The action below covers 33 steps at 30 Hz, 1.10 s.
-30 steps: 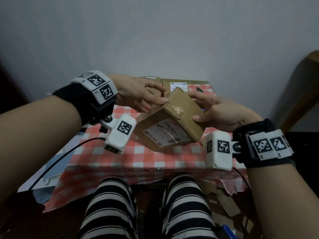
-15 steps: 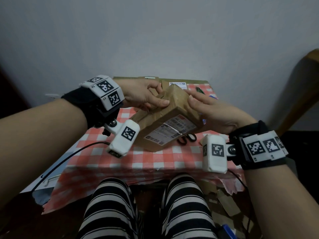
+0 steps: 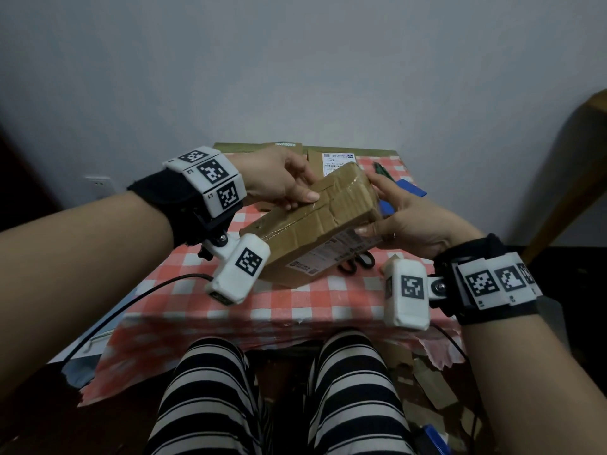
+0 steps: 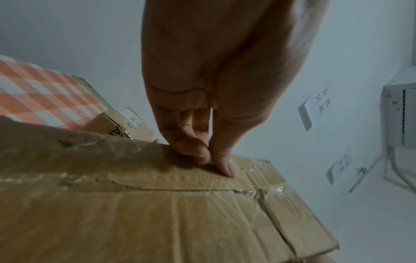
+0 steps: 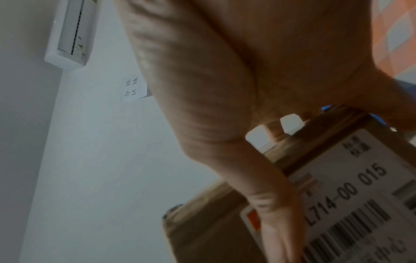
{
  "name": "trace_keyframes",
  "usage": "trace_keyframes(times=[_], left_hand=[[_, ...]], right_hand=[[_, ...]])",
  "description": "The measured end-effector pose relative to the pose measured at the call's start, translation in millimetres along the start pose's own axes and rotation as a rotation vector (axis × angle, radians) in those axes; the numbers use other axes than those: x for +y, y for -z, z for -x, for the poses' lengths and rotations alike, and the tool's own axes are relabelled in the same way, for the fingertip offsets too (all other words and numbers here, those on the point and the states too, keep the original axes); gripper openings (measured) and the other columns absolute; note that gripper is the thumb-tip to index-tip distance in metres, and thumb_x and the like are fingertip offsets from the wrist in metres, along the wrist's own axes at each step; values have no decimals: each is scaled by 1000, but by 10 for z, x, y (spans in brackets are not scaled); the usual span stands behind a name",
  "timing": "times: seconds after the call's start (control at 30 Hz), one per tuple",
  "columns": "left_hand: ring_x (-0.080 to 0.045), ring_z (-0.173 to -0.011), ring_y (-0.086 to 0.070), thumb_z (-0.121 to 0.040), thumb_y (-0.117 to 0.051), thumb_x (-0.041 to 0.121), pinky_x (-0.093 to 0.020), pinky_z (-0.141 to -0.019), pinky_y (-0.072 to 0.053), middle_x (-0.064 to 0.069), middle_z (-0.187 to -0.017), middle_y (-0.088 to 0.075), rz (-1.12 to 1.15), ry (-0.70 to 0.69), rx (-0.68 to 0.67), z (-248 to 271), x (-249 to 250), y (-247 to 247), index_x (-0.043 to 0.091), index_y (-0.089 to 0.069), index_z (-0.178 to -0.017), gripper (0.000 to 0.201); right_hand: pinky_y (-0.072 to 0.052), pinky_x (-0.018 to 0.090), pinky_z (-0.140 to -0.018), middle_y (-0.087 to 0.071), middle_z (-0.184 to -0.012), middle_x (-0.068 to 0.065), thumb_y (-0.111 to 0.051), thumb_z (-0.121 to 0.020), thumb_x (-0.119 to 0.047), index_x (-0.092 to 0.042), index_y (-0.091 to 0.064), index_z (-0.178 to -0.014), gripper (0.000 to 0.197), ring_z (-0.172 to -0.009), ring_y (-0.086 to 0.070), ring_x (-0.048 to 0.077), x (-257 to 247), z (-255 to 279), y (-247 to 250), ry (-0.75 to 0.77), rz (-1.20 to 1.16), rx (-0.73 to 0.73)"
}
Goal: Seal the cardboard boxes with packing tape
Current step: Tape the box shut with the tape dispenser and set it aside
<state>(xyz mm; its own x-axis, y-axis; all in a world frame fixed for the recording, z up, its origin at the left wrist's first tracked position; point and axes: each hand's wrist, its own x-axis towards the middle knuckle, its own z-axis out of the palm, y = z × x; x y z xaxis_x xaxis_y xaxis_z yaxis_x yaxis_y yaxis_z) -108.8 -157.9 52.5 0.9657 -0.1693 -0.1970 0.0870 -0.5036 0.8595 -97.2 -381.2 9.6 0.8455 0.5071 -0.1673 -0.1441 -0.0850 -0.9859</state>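
A brown cardboard box [image 3: 315, 221] with a white shipping label [image 3: 331, 251] on its near side is held tilted above the checkered table. Its flap seam faces up, with clear tape over part of it [image 4: 265, 191]. My left hand [image 3: 282, 182] grips the box's far left edge, thumb pressed on the top face [image 4: 225, 165]. My right hand [image 3: 394, 218] grips the right end, thumb on the label side [image 5: 276, 213] and fingers behind the far side. No tape roll shows.
Black-handled scissors [image 3: 356, 262] lie on the red-and-white checkered cloth [image 3: 295, 300] under the box. More cardboard boxes [image 3: 331, 156] stand at the table's back edge by the wall. A blue item [image 3: 410, 190] lies at the back right. My striped legs sit below the table's near edge.
The box has been turned in both hands: the seamed, flap face has rolled up to face me and the labelled face has swung down to the near side. The scissors came into view.
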Motion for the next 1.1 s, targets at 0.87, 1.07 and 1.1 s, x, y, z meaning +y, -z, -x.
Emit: trace_keyframes(times=[0.87,1.07,1.1], left_hand=[[-25,-80,-71,-84,-54,-20,-41,-75,-59,-18,-108,-68,24,263,-79,128,-335,361,-2,-65,-110,34],[-27,-72,-67,-70,-76,7,-34,-64,-60,-9,-84,-71,-32,288,-22,166,-281,295,6,-70,-91,22],[-28,-72,-67,-64,-79,12,-34,-62,-61,-10,-85,-71,-46,294,-13,168,-279,283,7,-70,-89,27]], right_hand=[[-44,32,-68,-57,-109,3,-25,-76,36,-35,-50,-132,94,-87,-55,21,219,-100,141,-126,-99,194],[-44,31,-69,-60,-113,-1,-25,-73,36,-32,-47,-141,98,-89,-56,19,223,-127,118,-114,-72,208],[-42,29,-68,-60,-110,-4,-25,-73,36,-31,-48,-140,97,-86,-57,17,216,-125,109,-103,-66,201]])
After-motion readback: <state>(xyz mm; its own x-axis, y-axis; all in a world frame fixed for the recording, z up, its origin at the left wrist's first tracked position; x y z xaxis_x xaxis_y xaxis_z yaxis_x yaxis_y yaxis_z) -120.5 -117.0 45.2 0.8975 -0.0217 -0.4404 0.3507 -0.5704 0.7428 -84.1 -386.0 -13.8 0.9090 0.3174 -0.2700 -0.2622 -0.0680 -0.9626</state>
